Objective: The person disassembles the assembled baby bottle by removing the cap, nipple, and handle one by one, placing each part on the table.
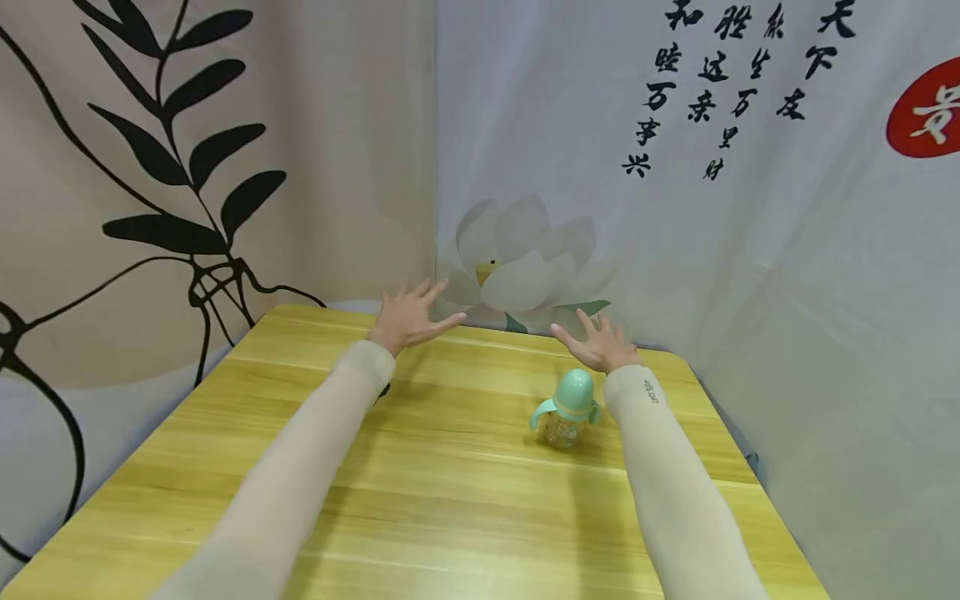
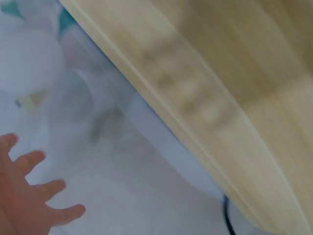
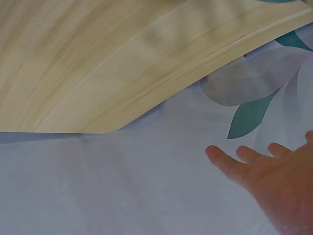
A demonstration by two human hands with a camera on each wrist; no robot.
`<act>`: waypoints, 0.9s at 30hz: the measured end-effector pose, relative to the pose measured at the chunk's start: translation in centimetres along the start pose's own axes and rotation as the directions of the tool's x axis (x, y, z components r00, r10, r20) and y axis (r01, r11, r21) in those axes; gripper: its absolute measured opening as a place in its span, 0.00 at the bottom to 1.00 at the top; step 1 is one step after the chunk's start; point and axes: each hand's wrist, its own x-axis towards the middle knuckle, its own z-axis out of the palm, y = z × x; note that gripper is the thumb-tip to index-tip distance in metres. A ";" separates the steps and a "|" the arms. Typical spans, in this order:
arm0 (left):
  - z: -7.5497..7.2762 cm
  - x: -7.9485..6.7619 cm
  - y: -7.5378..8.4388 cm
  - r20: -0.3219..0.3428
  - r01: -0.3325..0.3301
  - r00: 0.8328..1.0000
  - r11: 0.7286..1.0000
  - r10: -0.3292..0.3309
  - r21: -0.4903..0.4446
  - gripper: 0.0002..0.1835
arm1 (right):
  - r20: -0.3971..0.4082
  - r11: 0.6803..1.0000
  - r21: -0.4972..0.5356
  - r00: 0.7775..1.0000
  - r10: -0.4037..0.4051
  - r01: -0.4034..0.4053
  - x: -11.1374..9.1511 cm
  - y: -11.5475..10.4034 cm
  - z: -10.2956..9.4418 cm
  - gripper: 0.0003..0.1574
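Note:
My left hand (image 1: 410,317) is stretched out over the far edge of the table, fingers spread and holding nothing. In the left wrist view the same hand (image 2: 29,196) shows its fingers apart in front of the curtain. The right hand (image 1: 600,343) reaches out likewise, fingers spread, above the far right part of the table; the right wrist view shows this hand (image 3: 279,181) with nothing in it. A baby bottle (image 1: 573,404) with a mint-green domed cap and two side handles stands upright on the table, just nearer than the right hand and apart from it.
The wooden table (image 1: 465,492) has light yellow grain and rounded far corners. Behind it hang cloth curtains: a beige one (image 1: 360,150) with black leaves at left, a white one (image 1: 525,125) with a lotus and black characters. A small dark object (image 1: 384,391) peeks out beside the left sleeve.

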 end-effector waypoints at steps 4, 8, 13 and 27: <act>1.2 -1.6 2.8 0.015 -0.070 0.997 0.993 0.071 -0.097 0.46 | -0.001 1.000 0.001 1.000 -0.002 0.002 -0.1 0.1 -0.2 0.64; 3.0 -3.4 5.2 0.089 -0.167 0.976 0.950 0.197 -0.264 0.30 | 0.000 1.000 0.013 1.000 -0.004 0.004 0.1 0.2 -0.2 0.65; 5.5 -5.0 8.3 0.332 -0.161 0.864 0.832 0.379 -0.531 0.41 | 0.026 1.000 0.017 0.999 0.022 -0.022 0.1 0.3 -0.3 0.68; 12.3 -4.9 14.3 0.276 -0.104 0.872 0.704 0.404 -0.702 0.57 | 0.038 0.994 0.098 0.998 0.040 -0.043 -0.8 0.5 -0.4 0.67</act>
